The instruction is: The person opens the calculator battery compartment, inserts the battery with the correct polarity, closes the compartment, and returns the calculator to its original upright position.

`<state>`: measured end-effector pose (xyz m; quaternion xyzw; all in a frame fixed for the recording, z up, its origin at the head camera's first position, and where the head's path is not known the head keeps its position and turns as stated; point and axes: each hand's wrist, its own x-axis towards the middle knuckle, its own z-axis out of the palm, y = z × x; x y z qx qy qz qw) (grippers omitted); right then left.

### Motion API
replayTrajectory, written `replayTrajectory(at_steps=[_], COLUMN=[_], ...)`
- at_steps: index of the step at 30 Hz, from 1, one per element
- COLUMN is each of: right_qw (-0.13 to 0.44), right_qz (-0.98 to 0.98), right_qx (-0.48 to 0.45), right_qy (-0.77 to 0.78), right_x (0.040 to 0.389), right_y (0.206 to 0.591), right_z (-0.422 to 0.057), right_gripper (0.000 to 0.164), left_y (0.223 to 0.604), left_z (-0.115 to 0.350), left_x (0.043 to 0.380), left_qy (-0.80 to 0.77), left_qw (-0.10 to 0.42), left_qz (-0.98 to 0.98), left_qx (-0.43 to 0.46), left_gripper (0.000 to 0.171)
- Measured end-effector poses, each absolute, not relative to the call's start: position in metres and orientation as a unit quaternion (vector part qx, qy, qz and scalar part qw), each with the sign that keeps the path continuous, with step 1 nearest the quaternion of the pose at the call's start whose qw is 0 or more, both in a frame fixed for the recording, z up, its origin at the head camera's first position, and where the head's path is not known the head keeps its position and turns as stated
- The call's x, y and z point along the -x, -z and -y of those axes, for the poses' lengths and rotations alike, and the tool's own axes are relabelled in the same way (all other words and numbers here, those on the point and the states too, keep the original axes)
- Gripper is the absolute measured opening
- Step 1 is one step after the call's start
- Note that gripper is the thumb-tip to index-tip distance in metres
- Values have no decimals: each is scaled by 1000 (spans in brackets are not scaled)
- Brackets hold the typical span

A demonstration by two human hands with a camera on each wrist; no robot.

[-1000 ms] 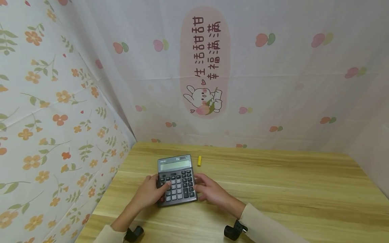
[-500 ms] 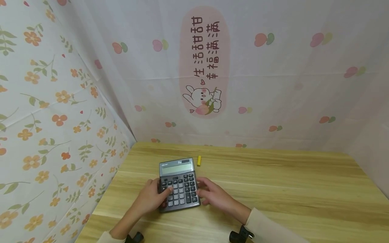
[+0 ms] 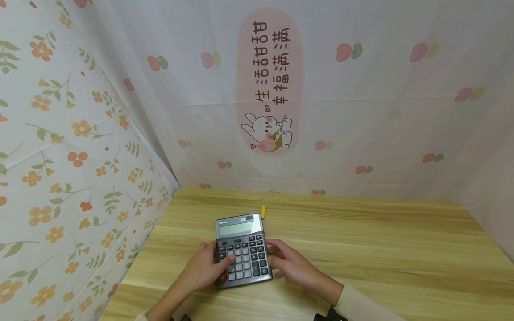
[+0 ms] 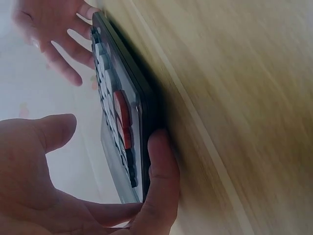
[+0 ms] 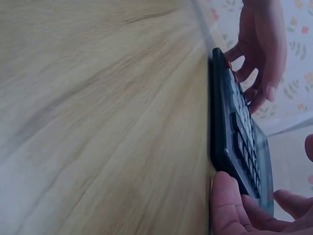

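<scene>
Wood-grain tabletop (image 3: 381, 254) under calculator (image 3: 243, 250), left hand (image 3: 204, 266) and right hand (image 3: 291, 264) touching opposite edges with relaxed fingers, thumbs raised. Uneven push could skew calculator into yellow stick (image 3: 263, 211); lowered thumb, stray keypress.

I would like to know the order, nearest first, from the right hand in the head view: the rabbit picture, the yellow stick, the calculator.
From the right hand:
1. Calculator: directly beside it, on its left.
2. Yellow stick: on the table, farther back, near the display's right corner.
3. Rabbit picture: on the curtain behind the table.
</scene>
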<state>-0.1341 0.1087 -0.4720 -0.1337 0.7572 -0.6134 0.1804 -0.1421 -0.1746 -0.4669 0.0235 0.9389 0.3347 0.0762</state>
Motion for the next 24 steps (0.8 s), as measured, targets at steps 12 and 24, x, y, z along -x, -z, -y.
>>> replayTrajectory(at_steps=[12,24], right_qw=[185,187], right_qz=[-759,-746], right_qx=[118,101], right_qy=[612,631], right_x=[124,113], right_y=[471,476], right_z=[-128,-151], right_gripper=[63,66], left_y=[466,467], left_z=[161,146], left_x=[130,125], left_qy=[-349,-371], left_qw=[68,81], left_qz=[-933,-922], left_qx=[-46,-75], left_gripper=[87,89])
